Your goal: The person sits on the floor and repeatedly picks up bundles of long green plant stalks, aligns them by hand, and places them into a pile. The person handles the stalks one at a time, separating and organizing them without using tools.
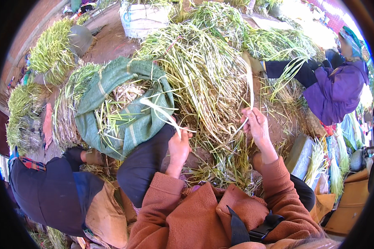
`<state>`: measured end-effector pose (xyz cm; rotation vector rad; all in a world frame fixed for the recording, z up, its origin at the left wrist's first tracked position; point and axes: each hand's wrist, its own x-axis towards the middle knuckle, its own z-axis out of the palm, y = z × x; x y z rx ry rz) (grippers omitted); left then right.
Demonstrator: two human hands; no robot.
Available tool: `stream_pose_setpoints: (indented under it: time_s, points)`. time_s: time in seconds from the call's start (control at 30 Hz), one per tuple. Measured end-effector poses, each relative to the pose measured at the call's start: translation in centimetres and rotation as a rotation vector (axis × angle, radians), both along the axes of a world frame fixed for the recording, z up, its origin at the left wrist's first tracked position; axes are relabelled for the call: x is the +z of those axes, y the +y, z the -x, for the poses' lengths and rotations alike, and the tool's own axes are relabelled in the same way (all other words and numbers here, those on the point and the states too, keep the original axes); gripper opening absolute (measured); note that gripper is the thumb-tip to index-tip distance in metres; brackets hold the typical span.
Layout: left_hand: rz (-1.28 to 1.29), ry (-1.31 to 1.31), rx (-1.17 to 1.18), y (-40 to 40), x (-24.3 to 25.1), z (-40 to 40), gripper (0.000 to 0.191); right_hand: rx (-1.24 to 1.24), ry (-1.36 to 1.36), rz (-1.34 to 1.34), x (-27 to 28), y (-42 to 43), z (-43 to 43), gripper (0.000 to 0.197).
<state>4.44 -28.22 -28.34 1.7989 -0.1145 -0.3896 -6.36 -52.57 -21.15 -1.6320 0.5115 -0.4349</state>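
My left hand (179, 146) grips pale stalks (162, 112), whose white ends reach up and left over a green woven sack (92, 99). The sack's mouth is rolled down around pale and green stalk pieces (110, 124). In my right hand (258, 126), held up on the right, a whitish stalk (251, 84) is pinched between thumb and fingers; it points away from me, and a thinner strand hangs down-left from the fingers. Beyond both hands lies a large heap of long green-and-straw-coloured stalks (199, 71). Loose leaf scraps (230, 165) cover the ground in front of my lap.
A person in a purple jacket (339, 87) sits on the right, legs towards the heap. At the left, another person in dark clothes (46, 193) is close beside me. A grey block (300, 157), cardboard box (349, 202), white woven sack (143, 20) and stalk bundle (53, 46) stand around.
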Motion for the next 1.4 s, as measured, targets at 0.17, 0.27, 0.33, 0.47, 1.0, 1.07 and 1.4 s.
stream_pose_setpoints:
  time_s: [0.17, 0.27, 0.33, 0.47, 1.0, 1.07, 1.4]
  points:
    - [-0.602, -0.467, -0.171, 1.1, 0.5, 0.0, 0.027, 0.172, -0.025, 0.053, 0.5, 1.3, -0.2, 0.023]
    - [-0.295, -0.237, -0.157, 0.7, 1.5, -0.4, 0.025, 0.209, -0.013, 0.089, 0.7, 1.7, -0.2, 0.023]
    - [0.206, 0.056, -0.103, 0.1, 2.4, 0.0, 0.026, 0.219, 0.005, 0.048, 0.7, 2.2, -0.5, 0.023]
    - [0.446, 0.256, -0.206, -1.8, 3.1, 2.8, 0.023, 0.301, 0.024, 0.060, 0.8, 3.9, -1.3, 0.021]
    - [0.795, 0.193, -0.211, -1.3, 3.8, 3.4, 0.015, 0.636, 0.048, -0.155, -0.8, 8.1, -1.4, 0.039]
    - [0.742, 0.104, -0.201, -1.2, 4.5, 3.4, 0.017, 0.608, 0.031, -0.090, -1.3, 8.1, -1.5, 0.035]
    - [0.707, -0.159, -0.260, -0.8, 6.4, 3.4, 0.019, 0.554, -0.106, -0.586, -1.6, 8.3, -1.3, 0.019]
